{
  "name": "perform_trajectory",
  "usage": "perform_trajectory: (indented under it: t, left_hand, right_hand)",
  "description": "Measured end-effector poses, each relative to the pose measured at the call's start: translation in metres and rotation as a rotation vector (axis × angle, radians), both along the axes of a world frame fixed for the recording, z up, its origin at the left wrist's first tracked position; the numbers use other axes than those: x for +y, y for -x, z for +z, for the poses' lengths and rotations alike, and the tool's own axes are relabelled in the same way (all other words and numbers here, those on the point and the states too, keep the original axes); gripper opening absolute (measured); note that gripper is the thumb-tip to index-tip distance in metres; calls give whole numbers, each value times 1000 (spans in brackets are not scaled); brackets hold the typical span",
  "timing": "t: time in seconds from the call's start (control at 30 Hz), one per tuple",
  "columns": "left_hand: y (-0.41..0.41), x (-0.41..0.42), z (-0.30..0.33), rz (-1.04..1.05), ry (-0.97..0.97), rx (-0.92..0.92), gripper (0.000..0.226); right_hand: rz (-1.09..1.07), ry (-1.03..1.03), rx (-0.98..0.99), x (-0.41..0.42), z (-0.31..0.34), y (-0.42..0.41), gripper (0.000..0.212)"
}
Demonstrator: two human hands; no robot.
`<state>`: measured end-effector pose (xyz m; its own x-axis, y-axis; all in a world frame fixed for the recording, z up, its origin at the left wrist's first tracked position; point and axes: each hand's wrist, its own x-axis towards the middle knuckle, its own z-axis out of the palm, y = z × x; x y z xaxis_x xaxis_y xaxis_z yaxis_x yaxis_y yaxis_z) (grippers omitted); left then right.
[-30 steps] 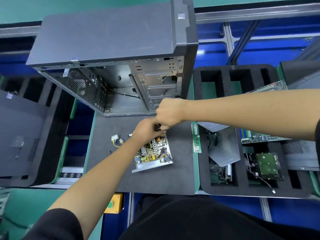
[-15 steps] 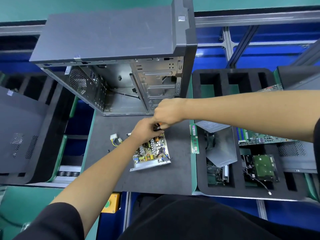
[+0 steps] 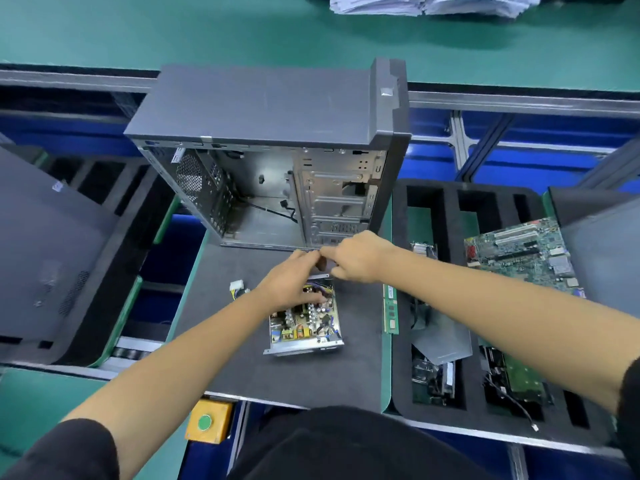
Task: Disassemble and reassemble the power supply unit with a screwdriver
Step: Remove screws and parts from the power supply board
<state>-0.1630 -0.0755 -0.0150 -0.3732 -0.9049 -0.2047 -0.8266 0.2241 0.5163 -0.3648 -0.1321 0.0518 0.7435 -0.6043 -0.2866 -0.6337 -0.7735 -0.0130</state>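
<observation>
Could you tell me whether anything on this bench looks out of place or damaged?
Nothing looks damaged. The power supply unit lies cover-off with its board exposed, and the computer case stands open-sided, as disassembly would leave them.

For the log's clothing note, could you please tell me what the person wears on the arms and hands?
Both forearms are bare from the upper arm down. A short black sleeve shows on the left arm and another at the right arm. The left hand and right hand have no gloves; no watch, ring or wrist strap is visible.
</observation>
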Motion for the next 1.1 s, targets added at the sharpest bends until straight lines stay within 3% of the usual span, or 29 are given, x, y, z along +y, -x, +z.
perform_trajectory:
  t: [0.13,0.23,0.47,0.57,0.73,0.9,1.0,1.1]
  left_hand:
    - [-32,16,10,-165,215,-235,46]
    - [-48,24,15,-232,203,-396,48]
    - [-47,43,6,-121,217,-364,40]
    - [-48,39,2,-106,161,-224,36]
    - [-58,20,7,-176,63,-26,32]
    - [-56,-1,14,-288,96,-48,20]
    - [-55,-6,21,-260,68,-34,19]
    - [-67,1,24,-178,154,-41,16]
  right_hand:
    - [-228,-34,-114,20,4,14,14]
    - [-534,-50,-262,33,0,27,9]
    - [-1166,-134,-523,90,-31,30,10]
    - [-1359,-239,-631,112,-41,23,7]
    - [-1401,-359,-536,136,-58,11,5]
    - [-1483,-366,-507,143,-67,9,12]
    - [-1517,-343,-587,150,-70,15,19]
    - [-1487,-459,-709,157,-73,18,24]
